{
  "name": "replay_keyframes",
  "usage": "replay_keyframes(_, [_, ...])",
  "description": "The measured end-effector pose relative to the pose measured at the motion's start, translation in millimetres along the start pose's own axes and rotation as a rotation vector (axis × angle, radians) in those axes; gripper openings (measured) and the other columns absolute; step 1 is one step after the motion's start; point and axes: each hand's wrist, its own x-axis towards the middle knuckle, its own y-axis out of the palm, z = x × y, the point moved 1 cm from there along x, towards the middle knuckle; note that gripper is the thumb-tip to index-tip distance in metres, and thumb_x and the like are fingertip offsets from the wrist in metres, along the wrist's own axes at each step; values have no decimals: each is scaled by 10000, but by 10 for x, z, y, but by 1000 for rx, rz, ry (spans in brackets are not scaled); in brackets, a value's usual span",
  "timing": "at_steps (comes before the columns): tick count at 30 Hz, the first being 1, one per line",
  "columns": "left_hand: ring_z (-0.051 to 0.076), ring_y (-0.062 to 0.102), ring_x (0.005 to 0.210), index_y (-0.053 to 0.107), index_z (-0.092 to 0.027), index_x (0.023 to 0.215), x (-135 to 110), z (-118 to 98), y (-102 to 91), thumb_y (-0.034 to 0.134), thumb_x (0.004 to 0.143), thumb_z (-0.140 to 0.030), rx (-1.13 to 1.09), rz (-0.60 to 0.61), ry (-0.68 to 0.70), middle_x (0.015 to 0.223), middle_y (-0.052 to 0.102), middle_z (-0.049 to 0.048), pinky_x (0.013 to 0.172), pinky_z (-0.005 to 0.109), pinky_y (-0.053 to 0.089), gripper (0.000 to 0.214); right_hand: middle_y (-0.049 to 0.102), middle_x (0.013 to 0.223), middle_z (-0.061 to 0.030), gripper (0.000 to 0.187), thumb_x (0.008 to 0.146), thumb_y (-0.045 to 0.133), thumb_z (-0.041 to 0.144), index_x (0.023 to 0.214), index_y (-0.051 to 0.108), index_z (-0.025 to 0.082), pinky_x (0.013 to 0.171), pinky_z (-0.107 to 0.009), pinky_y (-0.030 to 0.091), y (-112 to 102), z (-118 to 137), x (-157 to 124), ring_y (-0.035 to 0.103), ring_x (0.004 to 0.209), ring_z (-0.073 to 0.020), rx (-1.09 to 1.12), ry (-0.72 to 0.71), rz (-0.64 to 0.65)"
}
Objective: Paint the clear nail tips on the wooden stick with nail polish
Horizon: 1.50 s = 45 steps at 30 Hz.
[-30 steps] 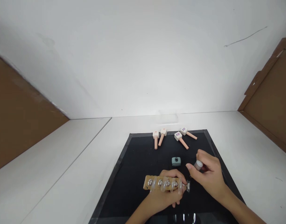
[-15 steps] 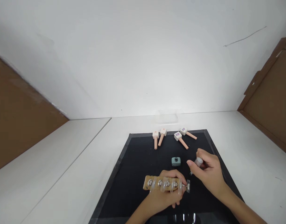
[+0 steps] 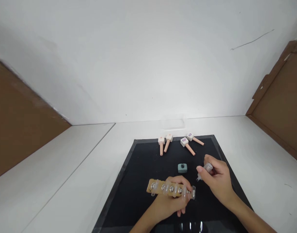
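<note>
My left hand (image 3: 171, 202) grips a tan wooden strip (image 3: 169, 189) that carries several clear clips with round metal studs, held level just above a black mat (image 3: 138, 174). My right hand (image 3: 217, 181) is closed round a small clear bottle (image 3: 204, 170) with a pale cap, its tip pointing down-left towards the strip's right end but apart from it. A small grey-green block (image 3: 182, 167) with a dark hole lies on the mat just behind the strip, between my two hands.
Several pink sticks with white square heads (image 3: 186, 145) lie along the mat's far edge. The mat lies on a white table (image 3: 66, 168) against a white wall. Brown cardboard panels (image 3: 279, 110) stand at left and right. A glossy dark object (image 3: 190, 226) sits at the bottom edge.
My right hand drew the bottle up and away from the strip's right end. My left hand shifted the strip slightly left and tilted it.
</note>
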Motion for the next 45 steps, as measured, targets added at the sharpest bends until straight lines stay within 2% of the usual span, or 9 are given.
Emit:
replay_keyframes(4, [40,417,303,529,-149,676,13,59,-24,701,648,-417,-34,32,31,392,477,-70,297,125,327,319,247,495,84,405,753,558,217,509,236,217,372,-198,225,26,-8,-10,242,414,-69,100,57,121])
replay_keyframes(10, [37,395,277,540,-143,691,19,102,-50,698,639,-504,-66,48,47,368,470,-71,281,125,319,398,239,497,86,413,755,580,236,520,240,221,386,-205,237,17,-45,-23,239,426,-76,69,133,-8])
replay_keyframes(16, [33,382,272,525,-149,673,27,119,-58,730,633,-457,-148,81,69,362,468,-76,271,121,313,372,271,484,80,387,769,567,262,516,279,214,381,-200,242,52,-36,-54,263,420,-77,172,128,118])
replay_keyframes(22, [31,385,270,530,-145,687,43,190,-87,732,653,-429,-211,98,89,363,467,-79,264,111,316,350,274,485,81,421,785,592,295,510,286,209,389,-198,255,27,-34,-46,272,420,-74,134,116,-21])
replay_keyframes(28, [27,373,261,538,-144,685,51,210,-92,740,657,-406,-257,107,93,352,466,-80,256,103,311,332,284,475,79,453,798,589,406,499,316,205,374,-202,242,60,-33,-61,269,414,-75,226,115,106])
replay_keyframes(31, [22,363,253,538,-145,687,56,208,-100,733,669,-392,-287,126,117,359,471,-81,256,101,313,316,277,472,84,447,789,605,355,499,299,207,383,-204,246,61,-50,-63,266,417,-75,174,144,42])
replay_keyframes(34, [25,369,255,540,-148,695,56,200,-106,732,677,-369,-311,140,123,369,482,-77,256,100,309,293,300,477,78,444,800,586,407,509,315,209,386,-206,265,42,-49,-63,278,420,-79,210,149,4])
replay_keyframes(39, [27,382,261,544,-147,703,54,216,-108,737,675,-359,-359,167,125,378,477,-78,256,98,312,288,333,486,67,450,781,592,496,516,385,197,388,-208,268,52,-63,-78,298,434,-85,280,178,124])
replay_keyframes(45, [21,396,263,537,-144,692,57,265,-133,750,658,-342,-413,187,141,433,498,-72,246,94,308,293,318,499,70,479,797,558,537,528,338,208,397,-208,284,29,-44,-31,287,439,-87,268,207,-4])
